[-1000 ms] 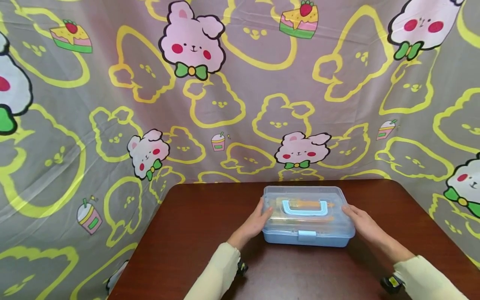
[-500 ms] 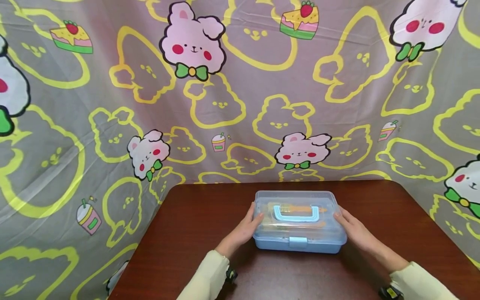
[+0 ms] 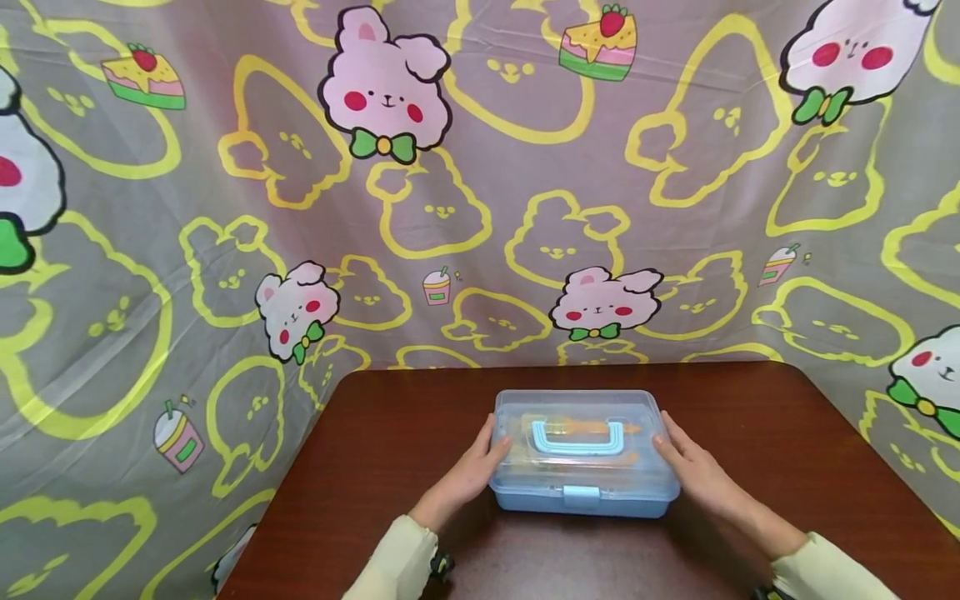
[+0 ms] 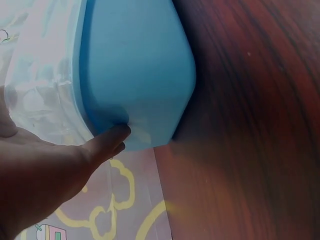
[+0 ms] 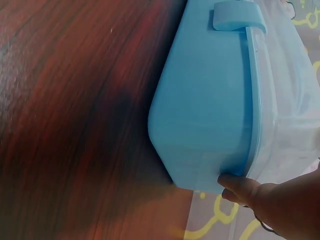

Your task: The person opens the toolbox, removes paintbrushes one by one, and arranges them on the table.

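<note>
Resting on the dark wooden tabletop (image 3: 390, 450), toward its near middle, sat a small storage box (image 3: 583, 454) with a pale blue base and a clear lid. Flanked on both short ends by the hands. Left hand (image 3: 471, 473) laid flat against the box's left end, fingers (image 4: 107, 142) fairly straight and touching the blue base just below the lid's seam, thumb up by the lid's edge. Right hand (image 3: 693, 475) set likewise against the right end, fingertips (image 5: 239, 186) pressed to the lower corner of the base where blue meets clear plastic. Neither hand curled round anything; both spread against the walls, clasping the box between them. Blue carry handle (image 3: 576, 437) folded flat on top of the lid, with orange shapes showing dimly through the plastic beneath it, too blurred to identify. Small blue latch (image 3: 581, 496) closed at the middle of the near side, seen also in the right wrist view at the top edge. Cream sleeves (image 3: 393, 567) reaching in from the near edge. Hung behind the far edge and around both sides, a grey cloth backdrop (image 3: 525, 192) printed with pink rabbits, yellow outlines, cake slices and drinks.
</note>
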### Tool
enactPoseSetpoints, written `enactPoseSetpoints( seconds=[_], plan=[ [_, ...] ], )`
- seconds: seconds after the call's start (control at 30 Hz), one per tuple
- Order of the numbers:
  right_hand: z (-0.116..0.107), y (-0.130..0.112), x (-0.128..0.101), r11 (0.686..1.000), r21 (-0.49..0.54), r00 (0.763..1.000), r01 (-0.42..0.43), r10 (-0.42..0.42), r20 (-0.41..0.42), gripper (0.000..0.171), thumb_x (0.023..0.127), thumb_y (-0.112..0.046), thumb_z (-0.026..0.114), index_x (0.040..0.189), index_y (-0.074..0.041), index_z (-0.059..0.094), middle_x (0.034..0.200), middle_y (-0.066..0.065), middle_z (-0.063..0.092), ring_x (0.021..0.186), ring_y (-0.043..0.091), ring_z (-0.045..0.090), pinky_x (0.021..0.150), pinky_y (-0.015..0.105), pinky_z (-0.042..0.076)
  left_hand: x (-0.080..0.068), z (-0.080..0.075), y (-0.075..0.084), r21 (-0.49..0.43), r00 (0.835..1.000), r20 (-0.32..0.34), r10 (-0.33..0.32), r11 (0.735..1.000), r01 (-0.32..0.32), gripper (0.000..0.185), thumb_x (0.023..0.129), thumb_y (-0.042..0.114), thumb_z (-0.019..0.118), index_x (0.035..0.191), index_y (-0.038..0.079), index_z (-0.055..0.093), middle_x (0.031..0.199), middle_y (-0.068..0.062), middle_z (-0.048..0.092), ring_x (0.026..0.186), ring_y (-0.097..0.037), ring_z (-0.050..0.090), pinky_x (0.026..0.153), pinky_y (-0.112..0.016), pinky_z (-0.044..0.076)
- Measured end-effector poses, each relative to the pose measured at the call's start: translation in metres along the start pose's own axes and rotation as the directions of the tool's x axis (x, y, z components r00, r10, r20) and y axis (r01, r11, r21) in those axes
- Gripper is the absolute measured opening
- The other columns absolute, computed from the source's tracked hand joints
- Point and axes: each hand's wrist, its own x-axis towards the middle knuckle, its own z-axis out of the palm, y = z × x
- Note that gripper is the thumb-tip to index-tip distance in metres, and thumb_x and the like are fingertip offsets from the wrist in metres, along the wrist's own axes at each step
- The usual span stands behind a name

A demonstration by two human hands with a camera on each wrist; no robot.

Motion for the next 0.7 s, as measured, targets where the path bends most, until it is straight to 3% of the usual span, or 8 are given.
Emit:
enactPoseSetpoints(
  seconds=[0.2, 0.4, 0.47, 0.6, 0.7],
  plan=[
    [0.006, -0.005, -0.003, 0.999, -0.040, 1.000, 0.021, -0.020, 0.021, 0.077, 0.100, -0.046, 0.040, 0.152, -0.005, 0.001, 0.153, 0.026, 0.007, 0.137, 0.045, 0.010, 0.103, 0.063, 0.015, -0.013, -0.008, 0.002, 0.005, 1.000, 0.008, 0.010, 1.000, -0.010, 0.070, 0.101, 0.035, 0.043, 0.151, 0.000, 0.008, 0.155, -0.020, 0.012, 0.139, -0.033, 0.014, 0.109, -0.051, 0.014],
    [0.014, -0.012, -0.009, 0.992, -0.126, 0.999, 0.017, -0.013, 0.031, 0.083, 0.097, -0.047, 0.046, 0.151, -0.003, 0.000, 0.150, 0.031, 0.013, 0.134, 0.047, 0.021, 0.101, 0.061, 0.025, -0.018, -0.013, -0.003, 0.030, 0.999, 0.007, 0.034, 0.999, -0.035, 0.071, 0.101, 0.034, 0.044, 0.150, -0.002, 0.008, 0.155, -0.021, 0.011, 0.139, -0.033, 0.013, 0.109, -0.051, 0.014],
    [0.016, -0.013, -0.010, 0.990, -0.143, 1.000, 0.012, -0.008, 0.029, 0.083, 0.097, -0.047, 0.046, 0.151, -0.002, 0.000, 0.150, 0.032, 0.013, 0.133, 0.047, 0.022, 0.100, 0.061, 0.026, -0.026, -0.015, 0.007, 0.023, 0.999, 0.008, 0.039, 0.999, -0.040, 0.069, 0.101, 0.029, 0.045, 0.149, -0.005, 0.008, 0.154, -0.024, 0.011, 0.139, -0.035, 0.013, 0.109, -0.052, 0.013],
    [0.021, -0.014, -0.012, 0.991, -0.136, 1.000, -0.004, 0.008, 0.028, 0.084, 0.097, -0.049, 0.046, 0.152, -0.006, -0.001, 0.151, 0.030, 0.011, 0.134, 0.047, 0.021, 0.101, 0.062, 0.025, -0.033, -0.018, 0.010, 0.030, 0.999, 0.008, 0.039, 0.999, -0.039, 0.068, 0.101, 0.024, 0.045, 0.148, -0.007, 0.008, 0.153, -0.027, 0.010, 0.139, -0.038, 0.014, 0.108, -0.054, 0.014],
    [0.024, -0.016, -0.013, 0.992, -0.127, 0.999, -0.011, 0.016, 0.034, 0.083, 0.096, -0.050, 0.045, 0.152, -0.011, -0.002, 0.152, 0.029, 0.010, 0.134, 0.048, 0.020, 0.100, 0.063, 0.025, -0.032, -0.020, -0.002, 0.056, 0.999, 0.012, 0.034, 0.998, -0.035, 0.071, 0.101, 0.030, 0.045, 0.150, -0.001, 0.005, 0.155, -0.022, 0.010, 0.139, -0.036, 0.015, 0.108, -0.054, 0.016]
  ],
)
